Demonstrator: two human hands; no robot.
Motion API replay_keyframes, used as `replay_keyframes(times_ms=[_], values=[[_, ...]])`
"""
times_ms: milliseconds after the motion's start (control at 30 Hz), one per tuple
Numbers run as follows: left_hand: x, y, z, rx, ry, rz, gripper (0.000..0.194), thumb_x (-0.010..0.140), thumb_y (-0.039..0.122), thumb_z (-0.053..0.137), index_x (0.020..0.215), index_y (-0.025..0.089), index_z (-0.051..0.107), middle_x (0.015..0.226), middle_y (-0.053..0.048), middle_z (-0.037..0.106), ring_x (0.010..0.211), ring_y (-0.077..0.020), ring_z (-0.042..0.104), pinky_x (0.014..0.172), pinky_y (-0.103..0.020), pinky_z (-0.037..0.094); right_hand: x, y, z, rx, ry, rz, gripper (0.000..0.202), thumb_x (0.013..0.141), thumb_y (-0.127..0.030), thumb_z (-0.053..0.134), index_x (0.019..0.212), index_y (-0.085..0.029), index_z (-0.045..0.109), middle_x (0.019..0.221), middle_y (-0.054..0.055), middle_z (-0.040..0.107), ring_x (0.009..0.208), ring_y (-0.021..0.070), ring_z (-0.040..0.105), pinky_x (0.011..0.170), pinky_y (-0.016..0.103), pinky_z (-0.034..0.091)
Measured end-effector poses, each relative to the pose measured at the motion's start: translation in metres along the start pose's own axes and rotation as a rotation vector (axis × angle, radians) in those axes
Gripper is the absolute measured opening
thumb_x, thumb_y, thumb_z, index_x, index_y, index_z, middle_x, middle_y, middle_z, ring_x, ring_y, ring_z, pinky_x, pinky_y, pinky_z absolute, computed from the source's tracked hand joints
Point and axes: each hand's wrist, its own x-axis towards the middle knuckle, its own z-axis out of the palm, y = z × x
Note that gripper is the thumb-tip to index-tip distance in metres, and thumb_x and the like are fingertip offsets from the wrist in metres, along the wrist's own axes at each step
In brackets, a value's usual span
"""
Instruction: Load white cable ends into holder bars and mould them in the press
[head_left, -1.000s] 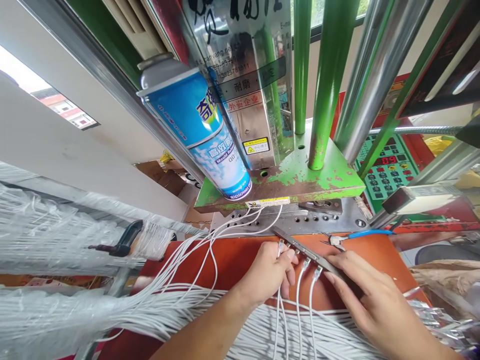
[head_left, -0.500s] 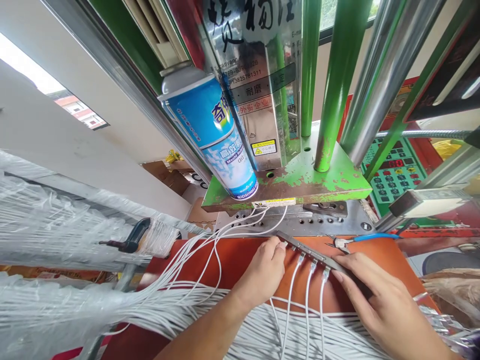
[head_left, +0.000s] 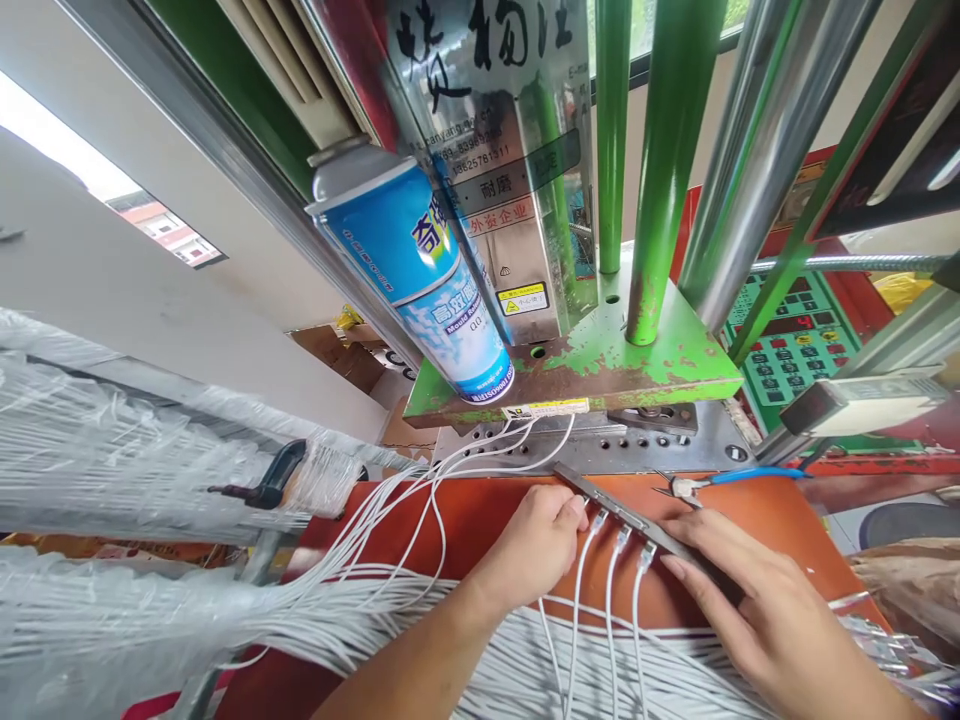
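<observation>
My right hand [head_left: 772, 600] is closed around the right end of a dark, narrow metal bar [head_left: 628, 516], which lies at a slant over the orange tabletop. Three white cables [head_left: 575, 630] run up to the bar's near edge, where their clear plugs [head_left: 621, 540] sit in a row. Near the bar's left end, the thumb and fingers of my left hand [head_left: 536, 545] pinch another white cable. Its plug is mostly hidden by the fingertips, which are at the bar's edge. Below both hands spreads a thick bundle of white cables [head_left: 420, 640].
A blue spray can [head_left: 420, 270] stands on the green press plate [head_left: 675, 370] behind the bar. Several cables come from under that plate. Blue-handled cutters [head_left: 686, 488] lie beyond my right hand. A clamp [head_left: 277, 475] and plastic-wrapped cables [head_left: 135, 450] are at left; a control panel [head_left: 802, 350] is at right.
My left fingertips have moved slightly right and down along the bar, and the plug they pinch is now more hidden. My right hand keeps its hold on the bar.
</observation>
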Motion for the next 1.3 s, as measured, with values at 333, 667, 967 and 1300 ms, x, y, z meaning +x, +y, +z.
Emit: replay_keyframes(times_ms=[333, 667, 967, 1300], values=[[-0.029, 0.001, 0.016, 0.825, 0.185, 0.333, 0.034, 0.104, 0.040, 0.048, 0.081, 0.021, 0.066, 0.086, -0.010, 0.071, 0.079, -0.0270, 0.067, 0.067, -0.037, 0.032, 0.001, -0.003, 0.003, -0.067, 0.007, 0.007, 0.023, 0.107, -0.035, 0.049, 0.126, -0.026, 0.059, 0.119, 0.006, 0.069, 0.097, 0.0219, 0.072, 0.084, 0.034, 0.061], [-0.024, -0.004, 0.028, 0.848, 0.207, 0.251, 0.022, 0.098, 0.022, 0.050, 0.086, 0.021, 0.068, 0.089, -0.005, 0.074, 0.083, -0.0243, 0.070, 0.070, -0.036, 0.041, 0.007, 0.000, -0.006, -0.015, -0.075, -0.107, 0.024, 0.108, -0.032, 0.048, 0.127, -0.025, 0.060, 0.115, 0.008, 0.069, 0.105, 0.0215, 0.070, 0.077, 0.028, 0.059], [-0.024, 0.019, -0.001, 0.785, 0.193, 0.277, 0.030, 0.099, 0.043, 0.057, 0.083, 0.022, 0.070, 0.082, -0.007, 0.075, 0.077, -0.0253, 0.071, 0.068, -0.034, 0.045, 0.007, -0.002, 0.006, -0.103, -0.028, -0.085, 0.023, 0.108, -0.038, 0.047, 0.115, -0.024, 0.064, 0.107, 0.007, 0.069, 0.093, 0.0246, 0.066, 0.080, 0.039, 0.055], [0.018, -0.004, -0.034, 0.881, 0.723, 0.455, 0.069, 0.087, 0.053, 0.076, 0.134, 0.008, 0.055, 0.133, -0.024, 0.063, 0.126, -0.0398, 0.058, 0.107, -0.053, 0.045, 0.006, 0.003, 0.012, -0.147, -0.057, -0.076, 0.030, 0.107, -0.040, 0.048, 0.133, -0.029, 0.059, 0.139, 0.008, 0.060, 0.123, 0.0303, 0.057, 0.102, 0.053, 0.052]])
